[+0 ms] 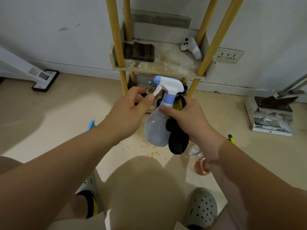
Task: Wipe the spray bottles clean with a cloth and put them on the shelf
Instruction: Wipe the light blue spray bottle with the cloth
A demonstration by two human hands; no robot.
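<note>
A translucent spray bottle [155, 130] with a white and lavender trigger head hangs in the air in front of the shelf [164, 67]. My left hand [131, 110] pinches the white trigger lever between thumb and fingers. My right hand [184, 117] grips the bottle's neck together with a black and yellow cloth [177, 138], which hangs down beside the bottle body. Parts of other spray bottles show on the floor: a blue tip [91, 124] behind my left forearm and a green and yellow one [231, 138] behind my right forearm.
The shelf has yellow posts; its tray holds a dark folded cloth [141, 51] and a white controller [191, 47]. Clutter fills the lower tier. A dustpan and broom [272, 113] stand at right, a white stand base [45, 78] at left, a pinkish cup [201, 166] and my feet below.
</note>
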